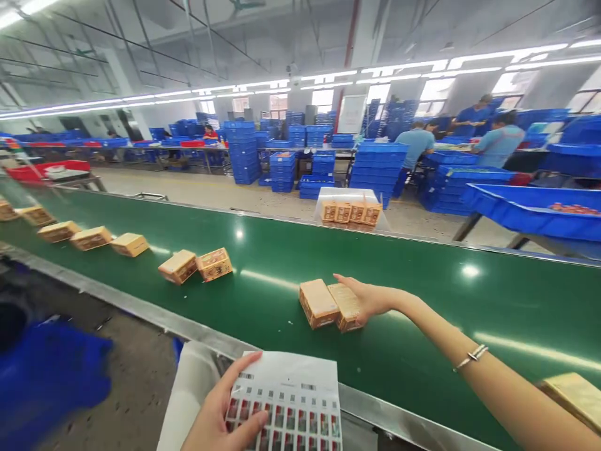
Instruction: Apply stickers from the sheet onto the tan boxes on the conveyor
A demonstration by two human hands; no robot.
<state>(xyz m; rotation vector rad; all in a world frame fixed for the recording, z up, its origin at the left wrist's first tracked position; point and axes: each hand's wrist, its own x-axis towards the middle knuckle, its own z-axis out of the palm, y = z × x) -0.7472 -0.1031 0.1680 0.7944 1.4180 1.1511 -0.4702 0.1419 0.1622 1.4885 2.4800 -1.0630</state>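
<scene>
A patterned tan box [345,302] is lying on the green conveyor belt [267,307], its left side touching a second box [318,299]. I am resting my right hand [373,299] against its right end, the fingers spreading toward the far side and the thumb toward the near one; whether they are gripping it, I cannot tell. A bracelet [471,357] is circling that wrist. With my left hand [225,407] I am gripping a printed sheet [305,371], the thumb pressing its face, and rows of small labels [300,419] are filling its lower part. Farther left I am seeing seven similar boxes [130,244] lying along the belt; one more box [575,394] is showing at the right edge, partly behind my forearm. Across the belt, four boxes [345,213] are standing side by side on a pale tray [347,193]. Beyond, blue crates [243,150] are rising in stacks, and workers [413,144] in blue tops are showing on the right
</scene>
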